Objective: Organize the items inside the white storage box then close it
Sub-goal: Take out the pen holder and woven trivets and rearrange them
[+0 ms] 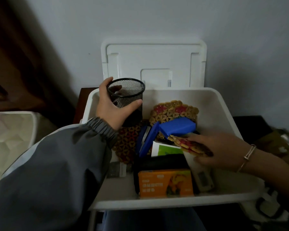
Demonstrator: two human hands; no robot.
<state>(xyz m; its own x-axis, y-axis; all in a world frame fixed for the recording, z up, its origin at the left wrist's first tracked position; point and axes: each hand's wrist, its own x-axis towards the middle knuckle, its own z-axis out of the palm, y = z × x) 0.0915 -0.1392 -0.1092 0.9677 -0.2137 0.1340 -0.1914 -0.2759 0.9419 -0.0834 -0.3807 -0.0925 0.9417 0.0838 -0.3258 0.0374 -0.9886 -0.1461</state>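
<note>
A pale wall (240, 47) stands behind the white box (173, 203), which sits open in front of me, its lid (153, 57) propped upright at the box's far side. Over the box's far left corner my left hand (110, 110), in a grey sleeve (57, 172), grips a black mesh cup (126, 94), thumb on its near side and fingers round the back. At the box's right side my right hand (223, 150) holds a small woven mat (190, 145) by its edge. Inside the box, a round woven mat (172, 110) leans toward the far wall, a blue case (177, 127) lies just in front of it, and an orange carton (165, 183) stands against the near wall beside a black pouch (157, 162).
</note>
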